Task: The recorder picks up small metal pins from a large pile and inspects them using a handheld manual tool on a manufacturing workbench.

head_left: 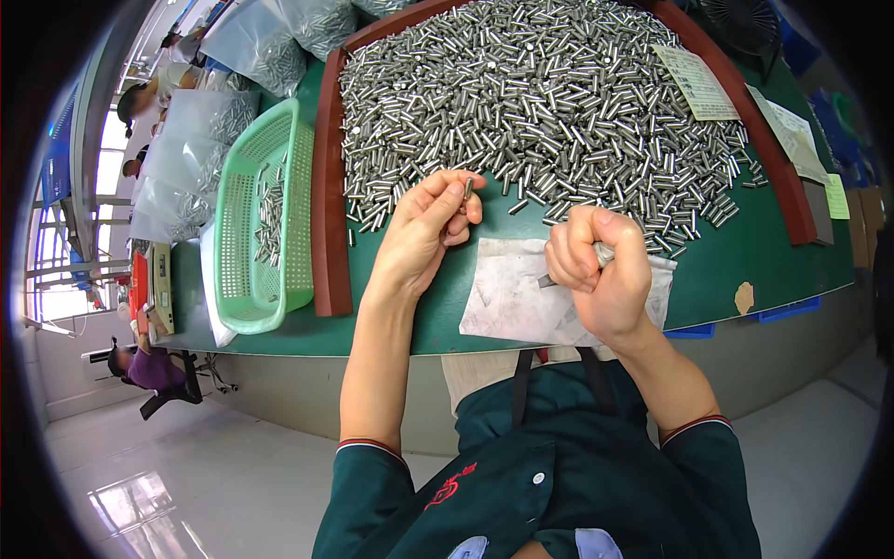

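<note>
Between the thumb and fingers of my left hand (430, 219) is a small metal pin (467, 189), held upright at the near edge of a large heap of metal pins (521, 102). My right hand (605, 265) is closed in a fist over a stained white cloth (503, 293). Shiny metal shows at the top of the fist, and a pin end pokes out by the fingers; most of what it grips is hidden. Both hands are above the green table (419, 326).
Dark red wooden rails (332, 205) border the heap. Left of them stands a green plastic basket (296, 233) with some pins inside. Clear bags of pins (261, 47) line the far left. Paper sheets (697, 82) lie at right, near a black fan (740, 23). Other people sit farther off.
</note>
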The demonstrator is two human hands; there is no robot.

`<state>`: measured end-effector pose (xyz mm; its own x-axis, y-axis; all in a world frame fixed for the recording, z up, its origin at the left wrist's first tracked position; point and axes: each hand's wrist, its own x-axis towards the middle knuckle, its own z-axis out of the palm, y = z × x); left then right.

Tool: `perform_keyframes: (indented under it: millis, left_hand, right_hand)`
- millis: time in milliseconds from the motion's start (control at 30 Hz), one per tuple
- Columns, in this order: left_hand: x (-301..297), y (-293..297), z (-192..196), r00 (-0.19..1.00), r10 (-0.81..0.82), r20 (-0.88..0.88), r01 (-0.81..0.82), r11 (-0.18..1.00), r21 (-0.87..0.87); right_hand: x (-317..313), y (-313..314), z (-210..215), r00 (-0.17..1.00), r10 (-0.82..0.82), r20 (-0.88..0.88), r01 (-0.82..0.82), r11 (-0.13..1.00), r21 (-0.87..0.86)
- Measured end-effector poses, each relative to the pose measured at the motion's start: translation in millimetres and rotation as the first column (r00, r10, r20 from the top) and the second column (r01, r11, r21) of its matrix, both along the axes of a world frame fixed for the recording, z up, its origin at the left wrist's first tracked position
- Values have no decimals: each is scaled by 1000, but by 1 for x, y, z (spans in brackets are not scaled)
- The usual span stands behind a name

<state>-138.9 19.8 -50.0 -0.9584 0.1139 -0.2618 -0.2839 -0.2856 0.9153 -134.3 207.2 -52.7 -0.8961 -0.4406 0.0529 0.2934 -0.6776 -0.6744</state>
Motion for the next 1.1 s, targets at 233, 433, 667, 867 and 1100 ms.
perform_keyframes:
  millis: [233,433,667,867,1100]
  left_hand:
    - [7,6,3,997,-9,-82,-13,967,-253]
    - [51,35,16,976,-171,-137,14,673,-739]
    - [67,51,4,936,-233,-264,-115,506,-855]
    - [67,54,1,926,-232,-299,-154,490,-858]
    - [65,53,-2,922,-202,-331,-191,506,-841]
  right_hand:
    - [-4,-3,2,1000,2,-31,-1,1000,29]
    - [-5,-3,-3,1000,-8,-22,7,1000,-21]
    - [-3,2,-4,999,33,-18,-37,973,-226]
    - [-3,0,-7,1000,17,-23,-21,982,-190]
    - [-4,-2,-7,999,32,-11,-33,988,-149]
